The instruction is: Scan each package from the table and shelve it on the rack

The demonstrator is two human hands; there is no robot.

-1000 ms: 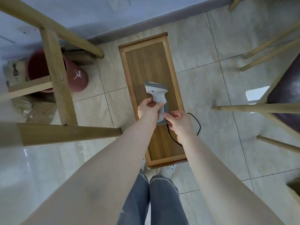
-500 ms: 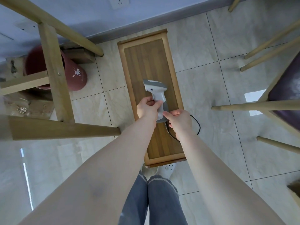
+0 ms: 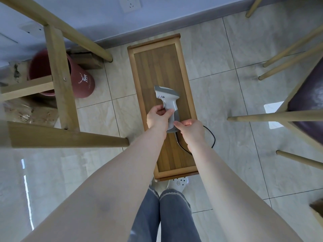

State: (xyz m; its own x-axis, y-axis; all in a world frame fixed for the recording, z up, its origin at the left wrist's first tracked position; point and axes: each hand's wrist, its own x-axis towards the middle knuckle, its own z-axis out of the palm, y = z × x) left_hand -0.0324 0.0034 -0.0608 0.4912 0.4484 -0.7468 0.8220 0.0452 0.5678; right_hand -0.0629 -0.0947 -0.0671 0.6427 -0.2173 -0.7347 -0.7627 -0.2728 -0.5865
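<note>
A white and grey handheld scanner (image 3: 168, 102) is held over a low wooden table (image 3: 157, 67) on the floor. My left hand (image 3: 157, 118) grips its handle, fingers curled round it. My right hand (image 3: 191, 131) pinches the base of the handle where the black cable (image 3: 211, 137) comes out. The cable loops off the table's right edge. No package shows on the table top. A wooden rack (image 3: 59, 88) stands at the left.
A dark red bin (image 3: 82, 81) and cardboard boxes (image 3: 87, 59) sit behind the rack's legs. A chair with a dark seat (image 3: 307, 105) and wooden legs stands at the right. A wall socket (image 3: 130, 3) is on the wall ahead. My legs and white shoes are below.
The view has shifted slightly. Both hands stay on the scanner, which has barely moved over the table.
</note>
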